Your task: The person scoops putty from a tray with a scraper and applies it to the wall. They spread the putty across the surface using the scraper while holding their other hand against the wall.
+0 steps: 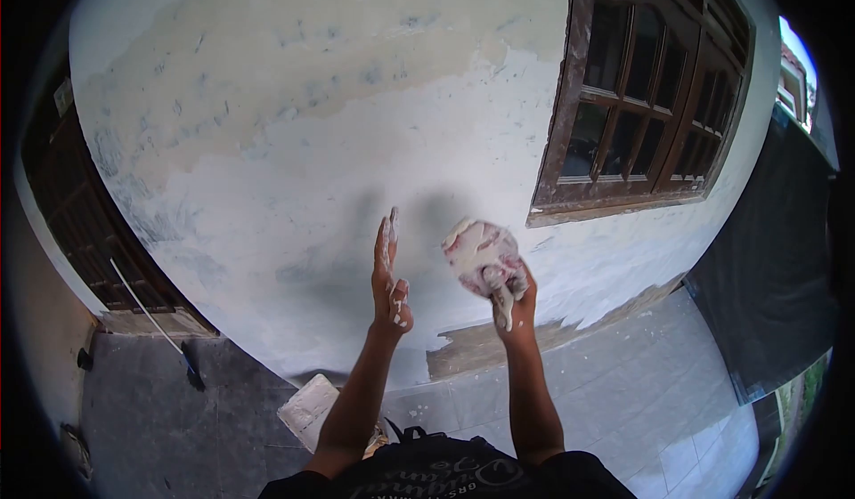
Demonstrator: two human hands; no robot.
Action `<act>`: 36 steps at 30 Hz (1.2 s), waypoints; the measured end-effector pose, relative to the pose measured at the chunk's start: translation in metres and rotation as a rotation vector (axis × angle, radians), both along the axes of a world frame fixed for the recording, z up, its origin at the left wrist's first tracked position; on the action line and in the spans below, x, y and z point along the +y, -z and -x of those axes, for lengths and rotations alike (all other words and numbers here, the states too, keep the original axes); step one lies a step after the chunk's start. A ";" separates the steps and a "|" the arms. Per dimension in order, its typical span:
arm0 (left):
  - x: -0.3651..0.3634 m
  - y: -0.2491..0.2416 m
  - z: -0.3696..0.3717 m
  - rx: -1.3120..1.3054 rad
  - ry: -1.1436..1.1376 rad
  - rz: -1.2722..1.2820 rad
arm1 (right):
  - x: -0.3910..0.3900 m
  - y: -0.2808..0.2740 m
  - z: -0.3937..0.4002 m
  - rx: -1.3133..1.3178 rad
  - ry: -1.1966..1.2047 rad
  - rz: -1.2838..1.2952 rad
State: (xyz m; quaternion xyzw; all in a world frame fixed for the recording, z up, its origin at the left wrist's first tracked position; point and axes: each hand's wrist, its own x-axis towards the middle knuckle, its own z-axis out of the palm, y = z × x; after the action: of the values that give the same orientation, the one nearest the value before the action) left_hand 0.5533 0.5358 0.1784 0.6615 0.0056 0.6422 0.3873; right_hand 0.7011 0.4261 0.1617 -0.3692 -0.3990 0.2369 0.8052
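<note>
The right hand [509, 292] grips a messy rag [481, 251] by the wall [294, 170] — the flat, empty left hand [390, 278] waits beside it. Wet paste could drip — the rag looks soaked.

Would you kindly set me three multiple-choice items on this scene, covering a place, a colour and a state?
1. Where is the window?
A. upper right of the wall
B. lower left
C. on the floor

2. What colour is the window frame?
A. blue
B. brown
C. yellow

3. How is the left hand?
A. clenched on a brush
B. hidden
C. open, holding nothing

Answers:
1 A, it sits up right on the wall.
2 B, its wood is brown.
3 C, its fingers are stretched flat, while the right hand grips a stained rag.
</note>
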 end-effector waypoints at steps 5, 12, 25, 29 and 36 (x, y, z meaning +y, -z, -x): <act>0.028 -0.060 -0.016 -0.003 0.003 -0.159 | 0.022 -0.083 -0.022 -0.440 0.463 0.001; 0.087 -0.117 -0.063 0.056 -0.301 -0.522 | 0.074 -0.177 -0.055 -1.102 1.116 -0.080; 0.127 -0.102 -0.093 -0.027 -0.665 -0.701 | 0.122 -0.172 -0.084 -1.751 1.235 -0.046; 0.127 -0.102 -0.092 -0.056 -0.710 -0.704 | 0.112 -0.159 -0.080 -1.824 1.207 -0.013; 0.128 -0.101 -0.094 -0.070 -0.707 -0.719 | 0.084 -0.144 -0.086 -1.539 1.035 -0.151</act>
State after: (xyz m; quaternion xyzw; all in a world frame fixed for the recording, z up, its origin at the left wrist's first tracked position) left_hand 0.6472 0.6638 0.2792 0.6889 -0.0052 0.7170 -0.1064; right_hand 0.7872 0.5103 0.3061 -0.5031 -0.6232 -0.4884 0.3463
